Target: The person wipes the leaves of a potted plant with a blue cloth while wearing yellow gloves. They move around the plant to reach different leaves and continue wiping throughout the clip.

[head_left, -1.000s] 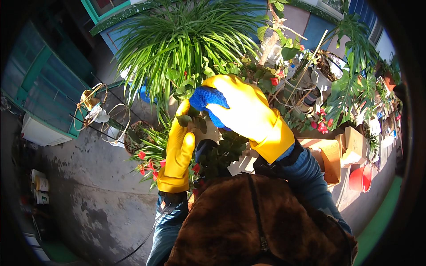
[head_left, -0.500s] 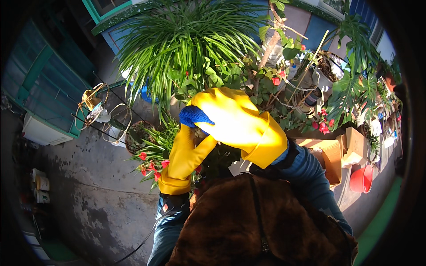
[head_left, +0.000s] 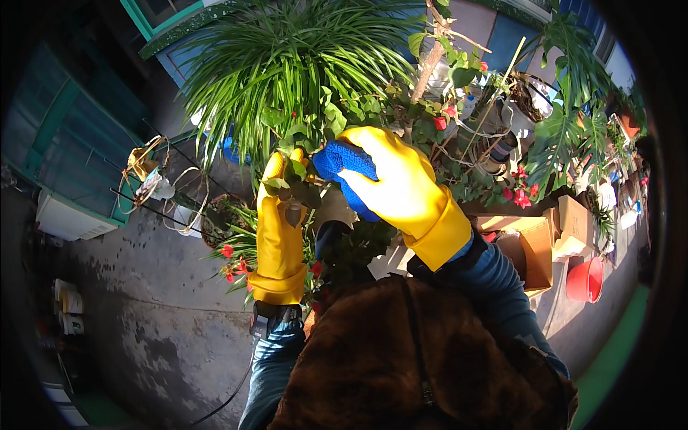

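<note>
Both my hands wear yellow rubber gloves. My right hand is closed around a bunched blue cloth, part of which hangs below the fingers. To its left, my left hand is upright with its fingers stretched up behind green leaves of a leafy plant. Those leaves partly cover the left fingers, and whether they touch is hard to see. The cloth is close beside the leaves, to their right.
A large grassy-leaved plant spreads beyond my hands, beside a woody stem. To the right are an open cardboard box and a red bucket. Red flowers and a wire-bound pot plant stand at the left.
My hands have moved apart. The right hand has shifted right with the blue cloth, and the left hand has turned upright among the leaves, which now show between the hands.
</note>
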